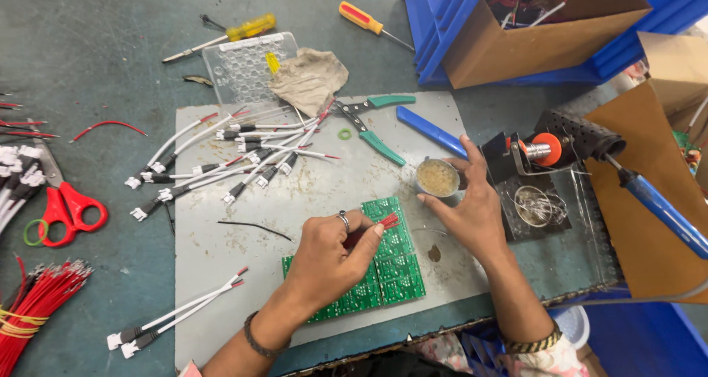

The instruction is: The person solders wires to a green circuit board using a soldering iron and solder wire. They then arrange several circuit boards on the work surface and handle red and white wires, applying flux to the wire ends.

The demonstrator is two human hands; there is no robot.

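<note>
My left hand [328, 255], with a ring on one finger, pinches a small bunch of red wires [385, 222] over a green circuit board panel [394, 263] lying on a grey work plate [221, 259]. My right hand [468, 207] wraps around a small round tin of brownish paste [436, 178] just right of the board. A soldering iron with a blue handle [660, 207] rests in its black stand [560, 145] beside my right hand.
White cable assemblies [236, 152] lie across the plate's far left; one pair [177, 314] lies near the front. Green-handled cutters [372, 123], a blue tool [431, 130], red scissors [66, 211], a red wire bundle [37, 303], screwdrivers [365, 17], a rag [310, 78], a cardboard box [538, 30].
</note>
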